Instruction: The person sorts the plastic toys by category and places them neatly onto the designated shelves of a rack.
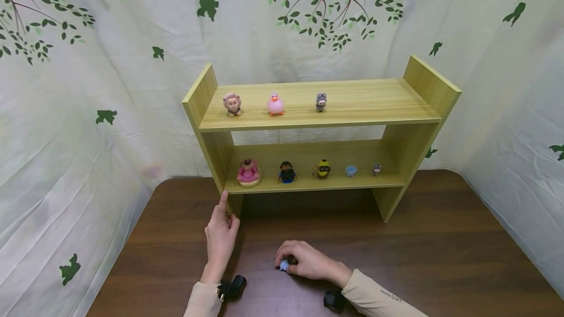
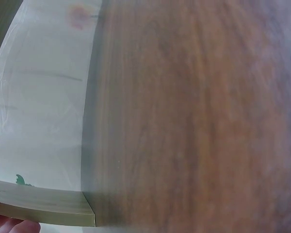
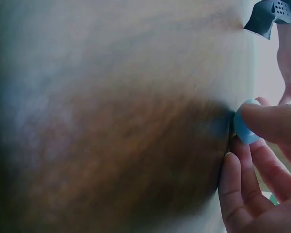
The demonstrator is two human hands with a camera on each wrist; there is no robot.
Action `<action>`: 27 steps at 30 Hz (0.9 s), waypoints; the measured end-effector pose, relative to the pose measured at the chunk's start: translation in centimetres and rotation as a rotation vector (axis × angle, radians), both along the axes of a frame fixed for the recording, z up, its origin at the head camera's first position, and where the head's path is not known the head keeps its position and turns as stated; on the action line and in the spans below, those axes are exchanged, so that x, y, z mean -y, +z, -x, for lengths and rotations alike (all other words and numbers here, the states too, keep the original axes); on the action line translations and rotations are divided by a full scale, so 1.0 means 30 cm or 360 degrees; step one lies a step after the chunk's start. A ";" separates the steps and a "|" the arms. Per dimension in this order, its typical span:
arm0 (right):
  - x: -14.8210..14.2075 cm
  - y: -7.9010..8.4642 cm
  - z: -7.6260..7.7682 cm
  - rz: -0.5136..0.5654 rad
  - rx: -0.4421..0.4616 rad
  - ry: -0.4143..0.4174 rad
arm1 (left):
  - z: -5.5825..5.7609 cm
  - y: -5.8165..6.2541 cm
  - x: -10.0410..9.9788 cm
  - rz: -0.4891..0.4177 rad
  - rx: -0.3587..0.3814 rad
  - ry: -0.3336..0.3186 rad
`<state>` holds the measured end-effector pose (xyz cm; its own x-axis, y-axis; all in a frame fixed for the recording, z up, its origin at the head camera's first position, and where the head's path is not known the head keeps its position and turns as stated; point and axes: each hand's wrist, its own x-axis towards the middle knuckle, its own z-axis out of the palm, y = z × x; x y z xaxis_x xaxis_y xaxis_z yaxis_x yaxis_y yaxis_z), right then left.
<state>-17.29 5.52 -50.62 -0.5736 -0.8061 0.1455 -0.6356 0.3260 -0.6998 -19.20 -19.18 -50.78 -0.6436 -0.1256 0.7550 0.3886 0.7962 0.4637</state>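
Note:
My right hand (image 1: 306, 260) is low over the brown table, pinching a small light-blue figurine (image 1: 284, 265) between thumb and fingers. In the right wrist view the figurine (image 3: 246, 121) shows as a rounded blue shape, partly covered by the thumb, right at the tabletop. My left hand (image 1: 222, 234) is at the lower left of the wooden shelf (image 1: 308, 189), holding the front edge of its side panel, index finger stretched up along it. In the left wrist view, fingertips (image 2: 24, 227) show on both sides of the panel (image 2: 48, 213).
On the top board stand a lion-like figurine (image 1: 232, 104), a pink duck (image 1: 275, 104) and a grey figurine (image 1: 321, 102). The lower board bears a pink bear (image 1: 248, 173), a dark-haired figurine (image 1: 287, 172), a yellow-and-black one (image 1: 323, 169) and two tiny ones. A leaf-printed curtain (image 1: 132, 62) hangs behind.

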 end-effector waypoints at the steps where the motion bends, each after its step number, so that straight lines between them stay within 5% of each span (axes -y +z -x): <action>1: -0.001 0.002 -0.001 0.0005 0.0021 -0.0002 | 0.001 0.000 0.000 0.0001 -0.0001 0.0000; 12: -0.032 0.038 -0.002 0.0136 0.0240 -0.0094 | 0.003 0.000 0.001 -0.0012 0.0036 -0.0028; 27: -0.082 0.098 0.012 0.0334 0.0140 -0.0139 | -0.002 0.003 0.000 -0.0015 0.0030 -0.0039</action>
<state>-17.66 7.99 -47.68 -0.6579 -0.7101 0.2509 -0.5450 0.2189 -0.8094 -19.13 -19.19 -50.68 -0.6605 -0.1166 0.7417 0.3991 0.7822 0.4784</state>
